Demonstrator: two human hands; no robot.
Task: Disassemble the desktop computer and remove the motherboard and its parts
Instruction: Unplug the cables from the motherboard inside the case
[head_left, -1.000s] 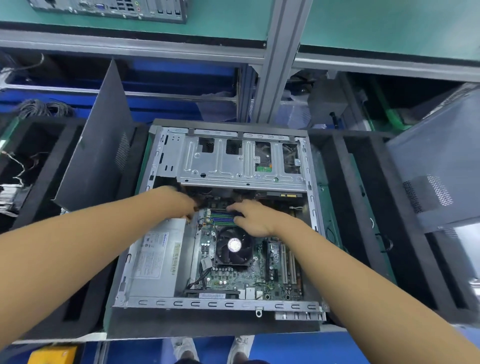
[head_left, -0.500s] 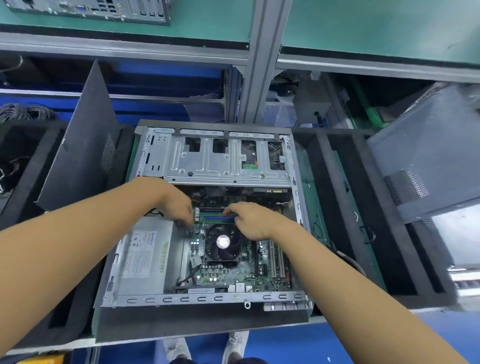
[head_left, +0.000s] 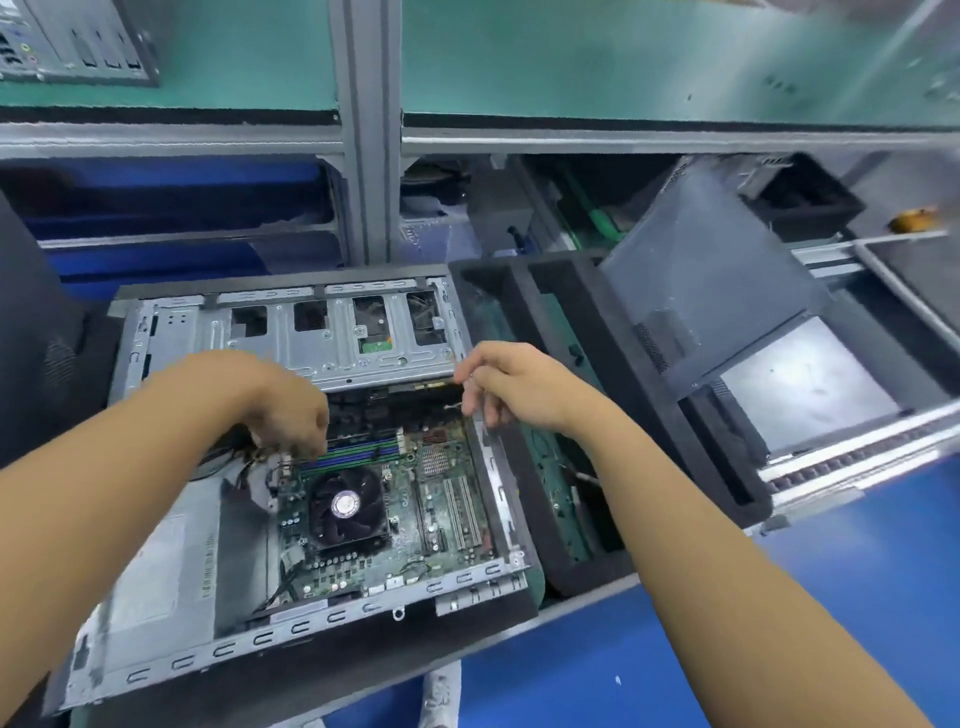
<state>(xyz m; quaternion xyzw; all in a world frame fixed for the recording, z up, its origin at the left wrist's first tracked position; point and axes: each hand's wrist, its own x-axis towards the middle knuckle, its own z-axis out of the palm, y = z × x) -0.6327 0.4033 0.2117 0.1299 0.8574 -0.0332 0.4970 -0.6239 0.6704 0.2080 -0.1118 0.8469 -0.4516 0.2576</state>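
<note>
"Motherboard (head_left: 415, 525) lies flat inside the open computer (head_left: 311, 623) on the bench, fan (head_left: 345, 504) on top. From our head view, it's not yet out."

"Right, and our left hand (head_left: 291, 410) is down at the left end of the memory slots (head_left: 358, 452), fingers curled among the wires (head_left: 234, 462). Whether they pinch anything, we can't tell."

"Likely working a latch or plug there. And our right hand (head_left: 514, 384)?"

"Raised over the case's right edge, fingers loosely curled, nothing visible in them. It's clear of the board, we'd judge, so the left has room."
</note>
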